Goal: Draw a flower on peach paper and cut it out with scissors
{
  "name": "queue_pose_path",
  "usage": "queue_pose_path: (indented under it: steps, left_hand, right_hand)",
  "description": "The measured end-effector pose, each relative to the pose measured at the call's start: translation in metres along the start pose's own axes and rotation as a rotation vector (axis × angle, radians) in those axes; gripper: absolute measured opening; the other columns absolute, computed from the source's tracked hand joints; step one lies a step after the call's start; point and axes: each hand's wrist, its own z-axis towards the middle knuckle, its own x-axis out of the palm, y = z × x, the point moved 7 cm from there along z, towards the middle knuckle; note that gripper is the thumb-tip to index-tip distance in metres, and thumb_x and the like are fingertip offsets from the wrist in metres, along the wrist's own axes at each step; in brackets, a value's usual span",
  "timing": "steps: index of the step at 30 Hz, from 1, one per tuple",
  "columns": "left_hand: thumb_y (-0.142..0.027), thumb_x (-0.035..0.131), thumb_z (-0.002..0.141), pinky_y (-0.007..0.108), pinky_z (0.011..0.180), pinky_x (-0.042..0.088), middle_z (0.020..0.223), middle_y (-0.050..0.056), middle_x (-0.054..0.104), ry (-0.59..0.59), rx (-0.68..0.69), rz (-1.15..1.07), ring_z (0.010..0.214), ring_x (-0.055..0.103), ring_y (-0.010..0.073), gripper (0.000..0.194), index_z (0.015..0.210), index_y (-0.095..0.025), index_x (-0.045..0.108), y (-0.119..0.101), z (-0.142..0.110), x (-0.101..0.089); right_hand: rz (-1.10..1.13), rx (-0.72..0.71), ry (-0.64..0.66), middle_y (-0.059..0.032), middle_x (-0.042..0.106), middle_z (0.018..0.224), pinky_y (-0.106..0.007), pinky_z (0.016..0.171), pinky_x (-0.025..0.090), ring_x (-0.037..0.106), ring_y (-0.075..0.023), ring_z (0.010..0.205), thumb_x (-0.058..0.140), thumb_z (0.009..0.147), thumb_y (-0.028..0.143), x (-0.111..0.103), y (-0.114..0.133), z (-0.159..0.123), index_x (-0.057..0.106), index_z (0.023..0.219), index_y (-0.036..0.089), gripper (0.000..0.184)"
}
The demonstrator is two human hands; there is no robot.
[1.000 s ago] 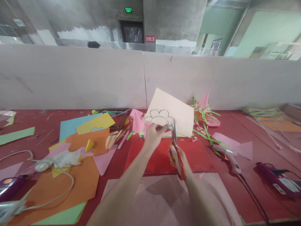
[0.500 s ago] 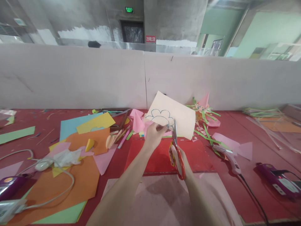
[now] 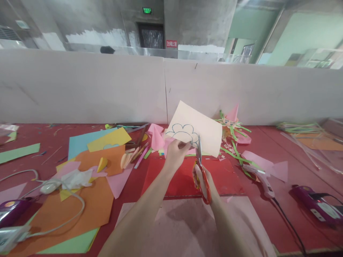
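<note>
A cream sheet of paper (image 3: 207, 134) is pinched at its lower edge by my left hand (image 3: 175, 155). On it a scalloped, flower-like outline is drawn in dark blue; my fingers cover its lower part. My right hand (image 3: 205, 176) is closed round the handles of red and yellow scissors (image 3: 199, 153). Their blades point away from me and lie on the paper at the right side of the outline. Below the hands is a red sheet (image 3: 171, 180), with a pale pink sheet (image 3: 187, 228) nearer to me.
Coloured paper (image 3: 99, 200), a white cable and pens (image 3: 140, 157) lie at left. To the right are a paper figure with a pink cone hat (image 3: 232, 117), a glue gun (image 3: 264, 180) and a purple power strip (image 3: 317, 205). A white partition (image 3: 107, 89) stands behind.
The upper edge of the cream paper has shifted slightly up and its right edge slightly left. Both hands and the scissors stay almost in the same place.
</note>
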Motion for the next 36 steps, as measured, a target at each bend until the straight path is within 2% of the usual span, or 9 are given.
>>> queue_pose_path:
  steps: [14,22,36]
  left_hand:
    - [-0.029,0.062,0.071,0.035,0.075,0.052,0.082,0.007,0.07,-0.002,-0.021,-0.019,0.073,0.066,0.0195,0.019,0.084,-0.015,0.063,0.003,-0.002,0.002]
    - [-0.025,0.06,0.071,0.034,0.073,0.053,0.077,0.006,0.069,-0.008,-0.034,0.045,0.072,0.067,0.0197,0.013,0.078,-0.014,0.063,0.001,0.0,-0.002]
    - [-0.028,0.062,0.069,0.034,0.072,0.053,0.082,0.005,0.069,0.022,0.05,0.104,0.074,0.065,0.0192,0.02,0.085,-0.016,0.063,0.003,0.008,-0.014]
  right_hand:
    - [0.007,0.018,-0.045,0.0091,0.032,0.044,-0.018,0.034,0.026,0.029,-0.0051,0.035,0.048,0.076,0.059,-0.003,-0.001,-0.002,0.038,0.068,0.02,0.041]
    - [-0.058,0.018,-0.042,0.0088,0.031,0.043,-0.018,0.033,0.026,0.027,-0.0053,0.035,0.047,0.075,0.061,-0.005,-0.001,-0.004,0.037,0.066,0.02,0.043]
    - [-0.088,0.051,-0.037,0.0084,0.028,0.049,-0.018,0.033,0.024,0.025,-0.004,0.037,0.049,0.071,0.064,-0.002,0.002,-0.007,0.034,0.066,0.02,0.046]
